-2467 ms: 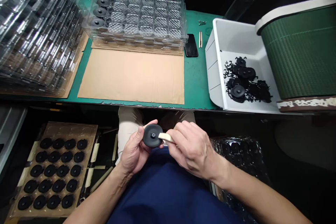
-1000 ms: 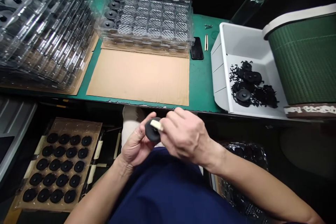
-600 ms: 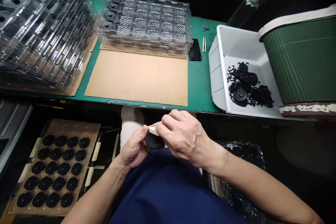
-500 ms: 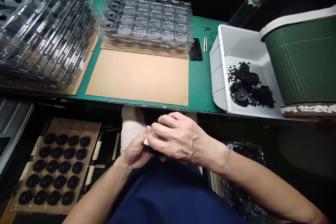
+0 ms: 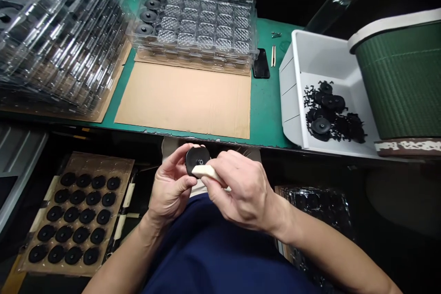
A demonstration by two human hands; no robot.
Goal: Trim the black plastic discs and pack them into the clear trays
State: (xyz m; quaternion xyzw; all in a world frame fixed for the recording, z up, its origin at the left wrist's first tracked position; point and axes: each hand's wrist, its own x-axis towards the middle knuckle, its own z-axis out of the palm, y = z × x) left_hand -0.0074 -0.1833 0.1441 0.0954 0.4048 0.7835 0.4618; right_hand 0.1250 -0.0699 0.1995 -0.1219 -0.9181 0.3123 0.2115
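A round black disc (image 5: pixel 196 158) with a small raised centre is held upright at its edge by my left hand (image 5: pixel 170 186), fingers behind it and thumb at the lower rim. My right hand (image 5: pixel 241 188) is closed on a cream-coloured block (image 5: pixel 206 172), whose tip rests against or just in front of the disc's lower face. Both hands are over my lap, in front of the table edge. A brown sheet of cardboard (image 5: pixel 186 101) lies on the green table top beyond them.
Clear plastic trays (image 5: pixel 206 23) and a taller stack (image 5: pixel 69 46) stand on the table. A white bin (image 5: pixel 299 96) holds black parts, beside a green belt (image 5: pixel 399 78). A phone (image 5: pixel 261 63) lies near tweezers. Lower left is a tray of black discs (image 5: pixel 99 158).
My hands have turned and moved apart slightly, so the disc's face and the cream block now show. The view has shifted a little.
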